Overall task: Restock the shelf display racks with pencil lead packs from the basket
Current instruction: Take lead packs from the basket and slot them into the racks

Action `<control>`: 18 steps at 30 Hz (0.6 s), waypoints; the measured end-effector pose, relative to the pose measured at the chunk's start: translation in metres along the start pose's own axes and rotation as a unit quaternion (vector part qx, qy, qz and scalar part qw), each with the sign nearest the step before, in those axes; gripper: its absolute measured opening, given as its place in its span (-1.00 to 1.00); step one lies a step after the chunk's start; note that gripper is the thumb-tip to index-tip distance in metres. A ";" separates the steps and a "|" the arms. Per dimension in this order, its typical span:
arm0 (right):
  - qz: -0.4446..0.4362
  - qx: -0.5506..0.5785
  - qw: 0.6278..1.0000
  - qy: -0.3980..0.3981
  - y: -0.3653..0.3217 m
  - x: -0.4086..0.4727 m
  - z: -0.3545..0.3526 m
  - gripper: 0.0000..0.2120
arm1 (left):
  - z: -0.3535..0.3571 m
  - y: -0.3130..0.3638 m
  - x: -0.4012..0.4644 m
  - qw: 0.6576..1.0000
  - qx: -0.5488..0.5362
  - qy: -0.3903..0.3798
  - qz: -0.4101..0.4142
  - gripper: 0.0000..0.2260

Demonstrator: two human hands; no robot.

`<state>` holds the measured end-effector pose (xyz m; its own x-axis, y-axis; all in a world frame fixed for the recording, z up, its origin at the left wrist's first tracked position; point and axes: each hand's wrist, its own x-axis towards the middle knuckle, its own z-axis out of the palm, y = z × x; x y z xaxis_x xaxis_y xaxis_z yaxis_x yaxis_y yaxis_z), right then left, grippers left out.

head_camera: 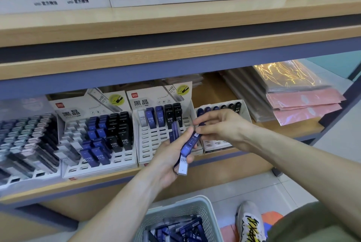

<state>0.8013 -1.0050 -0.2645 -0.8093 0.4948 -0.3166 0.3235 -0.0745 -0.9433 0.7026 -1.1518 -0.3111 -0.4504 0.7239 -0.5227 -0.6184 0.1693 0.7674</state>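
Both grips are busy in my head view. My left hand (172,155) has its fingers curled round a small bundle of pencil lead packs (183,155), blue ones with a white one marked HB at the lower end; the bundle stands tilted, its top leaning away from me. My right hand (218,126) comes in from the right and pinches the top of one blue pack (192,141) in that bundle between thumb and fingertips, so the two hands meet over it.

Just behind both hands stands the middle display rack (166,124), its back row holding white, blue and black packs upright and its lower slots bare. Left of my left hand I see a fuller rack (97,136) with blue and black packs, and right behind my right hand a smaller rack (220,109) with a row of dark packs at its back. All three sit on the wooden shelf (214,163).

Below my left forearm, near the floor, the basket (179,208) shows more blue packs lying loose inside.
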 end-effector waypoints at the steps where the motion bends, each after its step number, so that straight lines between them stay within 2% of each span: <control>1: 0.002 0.022 1.000 0.013 -0.001 0.000 -0.002 -0.78 | 0.000 0.001 0.001 1.000 -0.014 0.000 0.002 -0.42; 4: 0.008 0.098 0.993 0.057 -0.002 -0.003 -0.008 -0.78 | -0.004 0.005 0.001 0.998 -0.058 -0.004 0.025 -0.42; 9: 0.030 0.157 0.985 0.072 0.001 -0.007 -0.005 -0.77 | -0.005 0.012 -0.008 0.997 -0.013 -0.023 0.076 -0.73; 11: 0.034 0.160 0.986 0.036 0.000 -0.009 -0.003 -0.81 | -0.007 0.012 -0.007 0.995 -0.012 -0.028 0.098 -0.75; 14: 0.071 0.176 0.982 -0.025 -0.002 -0.013 -0.002 -0.82 | -0.010 0.012 -0.004 0.991 -0.030 -0.041 0.127 -0.65; 16: 0.105 0.195 0.974 -0.053 -0.003 -0.016 0.000 -0.80 | -0.008 0.012 -0.005 0.989 -0.025 -0.035 0.138 -0.72; 18: 0.118 0.161 0.975 -0.093 -0.005 -0.019 0.002 -0.75 | -0.006 0.013 -0.006 0.989 0.002 -0.005 0.145 -0.81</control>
<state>0.8137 -1.0161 -0.2546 -0.8155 0.2670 -0.5135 0.3655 -0.4504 -0.8146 0.6932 -1.1582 -0.2999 -0.6015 0.7492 -0.2773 -0.4616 -0.0426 0.8860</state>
